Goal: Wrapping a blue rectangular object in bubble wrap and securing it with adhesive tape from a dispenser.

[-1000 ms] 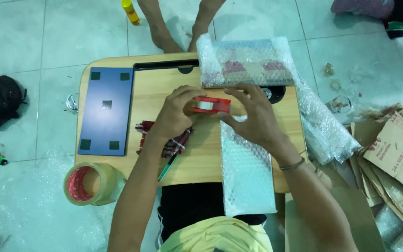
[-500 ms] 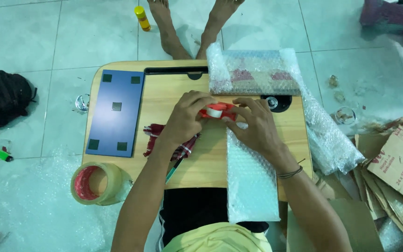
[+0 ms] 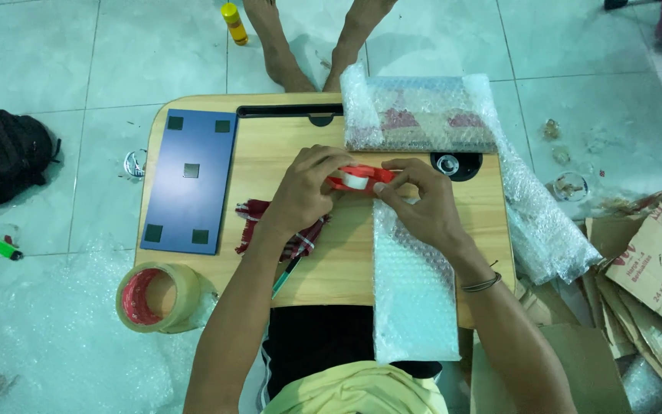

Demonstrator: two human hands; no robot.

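A small red tape dispenser (image 3: 358, 179) with a white roll in it is held above the middle of a low wooden table (image 3: 346, 261), its long axis lying roughly left to right across the view. It is gripped from the left end by the left hand (image 3: 306, 188), whose fingers are curled closed around it, and from the right end by the right hand (image 3: 415, 203), whose fingertips are pinched shut on it and on the top edge of a bubble-wrap strip (image 3: 411, 291). The strip is laid lengthwise toward the person, its near end hanging past the table's front edge.

At the far right of the table a flat, rectangular package (image 3: 421, 113) is seen — wrapped in clear bubble wrap, with dark red patches showing through — its long side parallel to the table's back edge. More loose bubble wrap (image 3: 542, 222) trails from it down to the floor on the right. On the left half of the table a dark blue rectangular panel (image 3: 189, 180) is laid, marked with five small dark square pads — one at each corner and one at the centre. A red checked cloth (image 3: 262, 222) is partly covered by the left wrist.

Just off the table's near left corner a wide roll of tan packing tape (image 3: 156, 297) with a red core is placed. Flattened brown cardboard boxes (image 3: 653, 268) with red print are piled on the floor at the right. A black bag (image 3: 5, 157) lies at the far left, and a yellow bottle (image 3: 233, 23) stands beyond the table beside another person's bare feet (image 3: 312, 42).
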